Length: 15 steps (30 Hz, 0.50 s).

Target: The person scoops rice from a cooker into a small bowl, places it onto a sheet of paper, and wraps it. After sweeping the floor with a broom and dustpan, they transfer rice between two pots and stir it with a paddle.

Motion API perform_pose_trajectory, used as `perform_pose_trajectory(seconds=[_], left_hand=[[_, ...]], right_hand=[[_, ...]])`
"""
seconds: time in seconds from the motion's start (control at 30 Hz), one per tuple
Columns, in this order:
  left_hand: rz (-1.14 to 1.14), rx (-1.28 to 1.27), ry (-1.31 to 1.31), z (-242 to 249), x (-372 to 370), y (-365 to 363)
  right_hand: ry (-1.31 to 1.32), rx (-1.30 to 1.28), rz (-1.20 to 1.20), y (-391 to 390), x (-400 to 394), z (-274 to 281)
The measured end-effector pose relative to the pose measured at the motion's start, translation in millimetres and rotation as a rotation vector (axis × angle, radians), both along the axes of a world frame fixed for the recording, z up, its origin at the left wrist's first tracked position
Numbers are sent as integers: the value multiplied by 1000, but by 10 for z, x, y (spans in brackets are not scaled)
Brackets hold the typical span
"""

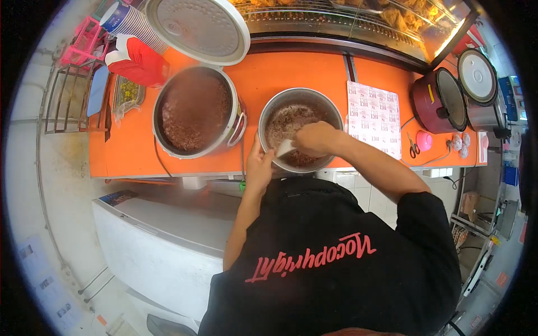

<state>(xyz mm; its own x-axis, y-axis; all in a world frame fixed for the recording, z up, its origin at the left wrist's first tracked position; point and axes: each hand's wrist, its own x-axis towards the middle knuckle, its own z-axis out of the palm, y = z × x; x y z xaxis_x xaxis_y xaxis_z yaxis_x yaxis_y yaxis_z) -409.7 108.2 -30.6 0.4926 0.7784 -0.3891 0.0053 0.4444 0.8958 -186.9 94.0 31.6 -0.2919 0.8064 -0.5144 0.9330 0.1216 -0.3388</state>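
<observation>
A round metal pot (338,112) stands on the orange counter in front of me, with reddish-brown cooked rice (286,120) inside it. My right hand (316,139) reaches down into the pot, its fingers closed round a white scoop (285,148), whose full shape is partly hidden. At the pot's near left side, my left hand (261,168) grips the rim close to the scoop. To the left, a large rice cooker (238,127) holds more of the same steaming rice, and its lid (199,31) is raised.
Stacked paper cups (134,25) and a red-white container (137,61) stand at the back left. A lit glass food case (358,28) runs along the back. Rightward are printed paper sheets (374,120), scissors (413,147) and a dark red cooker (431,101). A white chest (151,241) is below left.
</observation>
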Motion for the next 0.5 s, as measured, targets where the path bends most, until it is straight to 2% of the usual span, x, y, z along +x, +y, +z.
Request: perform_pose_trajectory(seconds=[0.13, 0.2, 0.27, 0.33, 0.37, 0.43, 0.5], left_hand=[[-14, -7, 27, 72, -29, -30], [-71, -97, 164, 124, -76, -24], [-80, -166, 95, 258, -55, -41], [-82, -229, 22, 298, -54, -33], [-96, -254, 4, 292, -69, -30], [-113, -265, -13, 240, -102, -6], [-81, -194, 49, 160, -114, -31]], right_hand=[[-83, -108, -66, 137, 173, 217], [156, -28, -301, 280, 289, 177], [259, 38, -315, 339, 342, -139], [391, 238, -283, 367, 305, -189], [393, 244, -281, 318, 274, -208], [39, 66, -61, 129, 60, 27], [44, 45, -17, 0, 118, 28]])
